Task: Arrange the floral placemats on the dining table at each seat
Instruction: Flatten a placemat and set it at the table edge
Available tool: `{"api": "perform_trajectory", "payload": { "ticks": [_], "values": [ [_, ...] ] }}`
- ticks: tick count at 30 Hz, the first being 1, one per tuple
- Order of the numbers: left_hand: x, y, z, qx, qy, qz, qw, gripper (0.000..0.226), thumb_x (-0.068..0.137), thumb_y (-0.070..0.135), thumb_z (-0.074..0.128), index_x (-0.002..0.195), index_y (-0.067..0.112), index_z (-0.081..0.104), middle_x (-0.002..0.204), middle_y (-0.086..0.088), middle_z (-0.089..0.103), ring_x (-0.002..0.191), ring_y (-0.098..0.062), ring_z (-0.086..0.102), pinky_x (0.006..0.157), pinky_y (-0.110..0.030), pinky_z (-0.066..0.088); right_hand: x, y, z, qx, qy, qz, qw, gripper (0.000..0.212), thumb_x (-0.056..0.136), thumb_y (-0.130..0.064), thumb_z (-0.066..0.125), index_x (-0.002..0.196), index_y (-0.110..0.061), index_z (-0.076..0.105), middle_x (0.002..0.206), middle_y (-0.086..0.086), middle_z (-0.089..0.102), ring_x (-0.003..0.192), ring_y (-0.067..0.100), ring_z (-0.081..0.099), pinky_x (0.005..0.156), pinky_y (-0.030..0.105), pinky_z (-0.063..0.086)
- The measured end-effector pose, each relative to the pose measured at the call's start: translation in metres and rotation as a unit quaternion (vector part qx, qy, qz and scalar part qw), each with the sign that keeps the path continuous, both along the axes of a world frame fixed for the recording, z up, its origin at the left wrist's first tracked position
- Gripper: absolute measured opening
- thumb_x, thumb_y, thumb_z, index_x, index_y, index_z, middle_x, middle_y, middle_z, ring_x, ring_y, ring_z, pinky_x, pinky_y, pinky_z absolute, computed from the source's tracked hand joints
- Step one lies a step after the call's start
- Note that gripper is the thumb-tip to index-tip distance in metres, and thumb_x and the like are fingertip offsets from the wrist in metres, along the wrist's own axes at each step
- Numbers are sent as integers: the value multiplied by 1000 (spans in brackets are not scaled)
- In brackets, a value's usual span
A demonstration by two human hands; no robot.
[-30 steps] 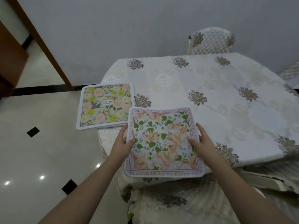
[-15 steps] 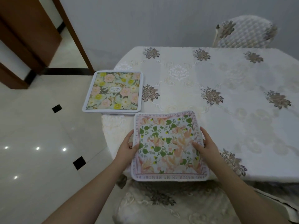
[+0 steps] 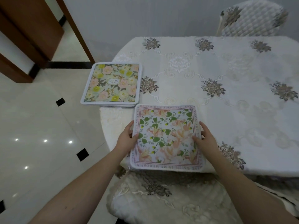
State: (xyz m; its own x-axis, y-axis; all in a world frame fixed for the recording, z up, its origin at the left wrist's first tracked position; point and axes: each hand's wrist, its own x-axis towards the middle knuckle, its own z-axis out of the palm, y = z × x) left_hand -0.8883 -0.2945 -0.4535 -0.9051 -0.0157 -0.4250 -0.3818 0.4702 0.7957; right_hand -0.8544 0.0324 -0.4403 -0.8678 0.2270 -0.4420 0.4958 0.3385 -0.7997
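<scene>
A peach-and-green floral placemat (image 3: 166,138) with a lettered border is laid flat at the near edge of the dining table (image 3: 226,97), at about 6 o'clock of the tabletop, its near edge reaching the table's edge above a quilted chair seat (image 3: 161,199). Its left edge is gripped by the left hand (image 3: 127,139), the thumb laid on top and the fingers tucked at the side. Its right edge is held by the right hand (image 3: 205,138), the thumb pressed on the printed face and the fingers stretched along the border. A stack of yellow-and-pink floral placemats (image 3: 113,84) is seen at roughly 10 o'clock from the held mat, overhanging the table's left edge and just apart from the held mat's far-left corner. The table is covered by a white embroidered tablecloth (image 3: 178,65). A quilted chair back (image 3: 252,18) is seen at 1 o'clock beyond the far edge, and a wooden door frame (image 3: 76,29) at 11 o'clock.
</scene>
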Motion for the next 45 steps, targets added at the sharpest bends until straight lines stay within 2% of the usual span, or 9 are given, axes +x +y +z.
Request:
{"api": "perform_trajectory", "payload": {
  "ticks": [6, 15, 18, 21, 28, 33, 36, 41, 45],
  "values": [
    [-2, 0, -5, -37, 45, -4, 998, 67, 93, 18, 69, 152, 25, 39, 102, 9, 67, 88, -5, 66, 80, -30, 56, -6, 1, -7, 40, 8, -31, 999, 43, 101, -18, 51, 143, -25, 44, 100, -10, 64, 86, 7, 63, 60, 26, 50],
    [-2, -3, -1, -91, 90, -53, 990, 44, 93, 14, 68, 128, 35, 52, 92, 9, 56, 75, -1, 57, 59, -8, 44, -8, -4, -15, 125, 33, 29, 991, 45, 101, -18, 48, 145, -28, 42, 106, 0, 66, 80, 9, 62, 59, 27, 49],
    [-3, -1, -5, -103, 92, -42, 990, 43, 92, 16, 67, 131, 27, 54, 100, 1, 53, 87, -10, 57, 80, -26, 54, -9, -2, -23, 274, -2, 43, 961, 49, 97, -30, 53, 145, -28, 43, 117, 9, 59, 101, 29, 56, 87, 45, 49],
    [-3, 5, -17, -154, 88, 33, 984, 58, 97, 20, 59, 150, 13, 39, 126, -9, 47, 116, -24, 46, 105, -39, 39, -10, -12, -20, 328, 6, 13, 945, 46, 96, -30, 55, 141, -24, 48, 132, 12, 48, 120, 33, 43, 102, 50, 32],
    [-38, 49, -19, -213, 231, -84, 946, 57, 96, 24, 44, 151, 10, 39, 152, -10, 43, 141, -24, 35, 118, -42, 26, -49, -60, -19, 272, 162, 107, 943, 45, 102, -25, 40, 146, -19, 43, 149, 2, 43, 139, 20, 31, 116, 41, 19],
    [-73, 83, -39, -258, 224, -178, 923, 64, 98, 39, 20, 157, 14, 27, 165, -2, 23, 154, -18, 12, 121, -31, -4, -85, -96, -38, 315, 111, 180, 925, 61, 99, -41, 9, 157, -21, 14, 164, -6, 11, 150, 9, 5, 123, 39, 3],
    [-82, 88, -51, -308, 227, -230, 895, 65, 99, 41, 15, 156, 13, 29, 164, -4, 25, 153, -20, 17, 124, -36, -1, -99, -105, -48, 341, 116, 248, 899, 61, 99, -37, 4, 157, -17, 5, 165, -4, 1, 149, 9, -7, 116, 28, -16],
    [-83, 86, -70, -370, 230, -270, 858, 58, 103, 40, 16, 156, 16, 11, 166, 0, 9, 154, -18, 7, 122, -44, 0, -105, -104, -73, 423, 159, 270, 850, 59, 99, -35, 16, 154, -12, 22, 162, 3, 19, 150, 18, 12, 119, 41, 8],
    [-84, 86, -68, -372, 214, -280, 859, 60, 101, 44, 5, 156, 20, 0, 166, 4, -3, 154, -15, -4, 123, -41, -6, -105, -104, -75, 422, 149, 270, 852, 59, 100, -35, 18, 156, -16, 17, 163, 0, 15, 151, 17, 8, 120, 41, 7]
  ]
}}
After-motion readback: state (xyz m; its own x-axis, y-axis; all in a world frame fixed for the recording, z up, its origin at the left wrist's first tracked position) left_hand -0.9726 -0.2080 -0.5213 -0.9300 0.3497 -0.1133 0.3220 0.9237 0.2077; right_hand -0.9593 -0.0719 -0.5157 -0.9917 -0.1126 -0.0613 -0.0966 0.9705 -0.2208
